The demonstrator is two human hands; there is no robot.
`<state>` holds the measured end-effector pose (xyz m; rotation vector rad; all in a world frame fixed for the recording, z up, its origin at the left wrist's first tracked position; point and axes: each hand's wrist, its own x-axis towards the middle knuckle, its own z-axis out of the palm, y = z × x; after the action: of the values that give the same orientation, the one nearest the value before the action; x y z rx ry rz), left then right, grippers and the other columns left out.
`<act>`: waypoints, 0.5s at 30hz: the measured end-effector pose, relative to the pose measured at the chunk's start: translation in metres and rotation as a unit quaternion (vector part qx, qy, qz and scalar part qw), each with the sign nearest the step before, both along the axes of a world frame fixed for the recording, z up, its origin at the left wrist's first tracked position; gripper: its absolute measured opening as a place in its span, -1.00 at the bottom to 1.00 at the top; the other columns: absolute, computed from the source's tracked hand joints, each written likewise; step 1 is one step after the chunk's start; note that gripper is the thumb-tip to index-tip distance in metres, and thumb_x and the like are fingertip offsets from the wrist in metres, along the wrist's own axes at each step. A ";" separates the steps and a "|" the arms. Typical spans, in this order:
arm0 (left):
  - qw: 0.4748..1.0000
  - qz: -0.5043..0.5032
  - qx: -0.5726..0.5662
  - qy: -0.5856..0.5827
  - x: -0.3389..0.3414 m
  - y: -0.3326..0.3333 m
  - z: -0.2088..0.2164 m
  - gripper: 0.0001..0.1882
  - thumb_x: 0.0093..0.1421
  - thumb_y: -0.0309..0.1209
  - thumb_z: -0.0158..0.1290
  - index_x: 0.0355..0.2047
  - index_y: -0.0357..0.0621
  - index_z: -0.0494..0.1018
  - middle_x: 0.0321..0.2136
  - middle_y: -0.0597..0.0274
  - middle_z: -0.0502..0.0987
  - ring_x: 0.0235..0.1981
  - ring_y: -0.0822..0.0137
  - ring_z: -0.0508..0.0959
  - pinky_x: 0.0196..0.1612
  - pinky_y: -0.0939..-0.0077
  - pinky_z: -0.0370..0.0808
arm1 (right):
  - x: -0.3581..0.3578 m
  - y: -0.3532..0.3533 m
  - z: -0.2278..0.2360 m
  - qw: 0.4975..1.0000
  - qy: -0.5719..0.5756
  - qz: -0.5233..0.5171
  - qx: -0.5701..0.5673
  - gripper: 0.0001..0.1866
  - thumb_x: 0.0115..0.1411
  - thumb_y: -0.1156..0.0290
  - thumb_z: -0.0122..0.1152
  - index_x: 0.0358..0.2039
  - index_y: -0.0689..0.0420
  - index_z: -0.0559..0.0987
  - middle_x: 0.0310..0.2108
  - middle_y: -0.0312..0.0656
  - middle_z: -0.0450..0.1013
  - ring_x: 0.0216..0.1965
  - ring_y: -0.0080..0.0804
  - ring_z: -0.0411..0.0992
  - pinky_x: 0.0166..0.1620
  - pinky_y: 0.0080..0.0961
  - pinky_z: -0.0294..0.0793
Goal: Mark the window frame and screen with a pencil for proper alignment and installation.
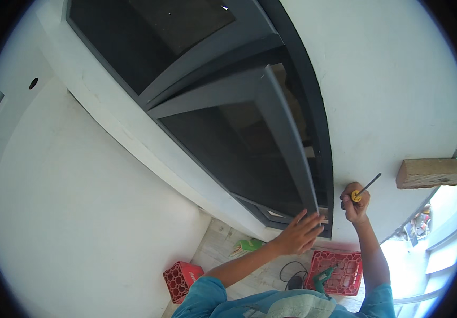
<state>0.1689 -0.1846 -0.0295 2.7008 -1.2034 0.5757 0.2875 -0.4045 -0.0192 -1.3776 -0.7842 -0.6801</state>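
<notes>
My left hand (298,236) lies against the lower corner of a dark grey framed window sash (279,114), its fingers spread across the edge. The sash stands swung out from its dark frame (321,143). To the right of the frame, my right hand (357,204) is closed around a screwdriver (369,184) with a yellow handle. Its metal shaft points up and to the right, apart from the wall and the sash.
A wooden block (430,173) juts in at the right. Below are a red crate (358,273) with a green power drill (324,276) on it, another red crate (181,281), a green packet (248,245) and a dark cable (286,267). White walls (90,206) flank the window.
</notes>
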 end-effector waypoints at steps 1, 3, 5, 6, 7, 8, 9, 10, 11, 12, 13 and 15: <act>1.000 0.007 -0.009 -0.003 0.019 -0.003 0.008 -0.40 0.05 -0.26 0.12 0.11 -0.14 0.30 0.25 0.04 0.13 0.33 0.08 0.03 0.33 -0.09 -0.17 | 0.002 0.003 -0.003 1.000 -0.019 -0.009 0.004 -0.92 -0.05 0.61 0.07 -0.62 0.19 0.41 -0.62 -0.17 0.37 -0.64 -0.39 0.37 -0.55 -0.51 0.32; 0.999 0.054 0.001 0.003 0.046 -0.009 0.023 -0.32 0.03 -0.24 0.12 0.16 -0.20 0.23 0.27 -0.01 0.08 0.33 0.02 0.00 0.33 -0.08 -0.18 | 0.002 0.002 -0.003 1.000 -0.003 0.001 0.011 -0.91 -0.05 0.62 0.07 -0.63 0.19 0.40 -0.62 -0.18 0.37 -0.63 -0.37 0.37 -0.56 -0.51 0.32; 0.994 0.104 0.012 0.010 0.058 -0.014 0.030 -0.23 0.01 -0.23 0.13 0.20 -0.27 0.16 0.29 -0.05 0.03 0.34 -0.03 -0.03 0.33 -0.08 -0.18 | 0.000 -0.001 -0.003 1.000 0.016 -0.002 -0.001 -0.90 -0.05 0.63 0.08 -0.63 0.18 0.39 -0.62 -0.18 0.37 -0.63 -0.37 0.37 -0.56 -0.50 0.31; 0.991 0.124 0.044 -0.003 0.063 -0.016 0.030 -0.18 0.00 -0.22 0.13 0.23 -0.31 0.11 0.30 -0.07 0.00 0.34 -0.06 -0.05 0.33 -0.08 -0.19 | 0.000 -0.002 -0.003 1.000 0.016 -0.001 -0.004 -0.90 -0.05 0.63 0.08 -0.63 0.18 0.39 -0.62 -0.18 0.37 -0.63 -0.37 0.37 -0.56 -0.50 0.31; 0.986 0.144 0.077 -0.016 0.065 -0.018 0.031 -0.13 -0.01 -0.21 0.13 0.25 -0.35 0.05 0.31 -0.09 -0.03 0.35 -0.08 -0.07 0.33 -0.08 -0.19 | 0.001 -0.003 -0.002 1.000 0.007 -0.008 -0.018 -0.90 -0.05 0.63 0.08 -0.63 0.19 0.39 -0.62 -0.18 0.37 -0.63 -0.37 0.37 -0.55 -0.50 0.31; 0.986 0.147 0.073 -0.015 0.066 -0.022 0.031 -0.13 -0.01 -0.21 0.13 0.25 -0.35 0.05 0.31 -0.09 -0.03 0.35 -0.08 -0.07 0.33 -0.08 -0.19 | 0.003 -0.005 -0.001 0.999 -0.002 -0.013 -0.031 -0.90 -0.04 0.63 0.09 -0.63 0.19 0.39 -0.61 -0.18 0.38 -0.63 -0.37 0.37 -0.55 -0.50 0.31; 0.986 0.153 0.063 -0.001 0.062 -0.028 0.034 -0.15 0.00 -0.21 0.13 0.24 -0.33 0.07 0.29 -0.11 -0.02 0.34 -0.10 -0.07 0.33 -0.08 -0.18 | 0.003 -0.006 -0.002 0.999 0.002 -0.012 -0.035 -0.90 -0.04 0.63 0.09 -0.63 0.19 0.39 -0.61 -0.18 0.38 -0.63 -0.37 0.37 -0.55 -0.50 0.31; 0.986 0.161 0.052 0.012 0.060 -0.032 0.037 -0.17 0.00 -0.21 0.12 0.23 -0.31 0.10 0.28 -0.14 -0.01 0.33 -0.13 -0.06 0.33 -0.08 -0.17 | 0.004 -0.007 -0.002 0.999 0.006 -0.014 -0.031 -0.90 -0.04 0.63 0.09 -0.62 0.19 0.40 -0.61 -0.17 0.38 -0.63 -0.37 0.37 -0.55 -0.50 0.31; 0.985 0.163 0.047 0.016 0.060 -0.035 0.037 -0.17 0.00 -0.21 0.12 0.23 -0.31 0.10 0.28 -0.14 -0.01 0.33 -0.13 -0.06 0.33 -0.08 -0.17 | 0.005 -0.009 -0.002 0.999 0.010 -0.015 -0.027 -0.90 -0.03 0.63 0.09 -0.62 0.19 0.41 -0.61 -0.17 0.38 -0.63 -0.37 0.37 -0.55 -0.50 0.30; 0.989 0.148 0.008 -0.001 0.059 -0.036 0.038 -0.19 0.00 -0.21 0.13 0.22 -0.28 0.12 0.26 -0.15 0.02 0.32 -0.13 -0.03 0.32 -0.10 -0.15 | 0.006 -0.008 -0.002 1.000 0.019 -0.009 -0.019 -0.90 0.00 0.62 0.10 -0.60 0.20 0.42 -0.61 -0.20 0.37 -0.65 -0.44 0.35 -0.57 -0.54 0.28; 0.990 0.133 -0.032 -0.020 0.058 -0.037 0.039 -0.21 0.00 -0.22 0.13 0.21 -0.25 0.14 0.24 -0.16 0.04 0.30 -0.14 -0.01 0.31 -0.11 -0.13 | 0.005 -0.006 0.000 0.999 0.019 -0.002 -0.027 -0.90 0.00 0.62 0.10 -0.60 0.20 0.42 -0.61 -0.20 0.37 -0.65 -0.44 0.35 -0.57 -0.54 0.28; 0.988 0.122 -0.076 -0.059 0.054 -0.041 0.046 -0.24 0.00 -0.23 0.13 0.20 -0.20 0.17 0.22 -0.15 0.07 0.29 -0.14 0.02 0.30 -0.12 -0.11 | 0.002 -0.002 0.006 0.999 0.033 0.002 -0.018 -0.90 0.05 0.62 0.10 -0.58 0.20 0.42 -0.61 -0.23 0.37 -0.67 -0.53 0.33 -0.58 -0.59 0.25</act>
<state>0.2230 -0.2255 0.0161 2.7326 -0.8155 0.8328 0.2894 -0.4070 -0.0128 -1.4235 -0.7499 -0.6160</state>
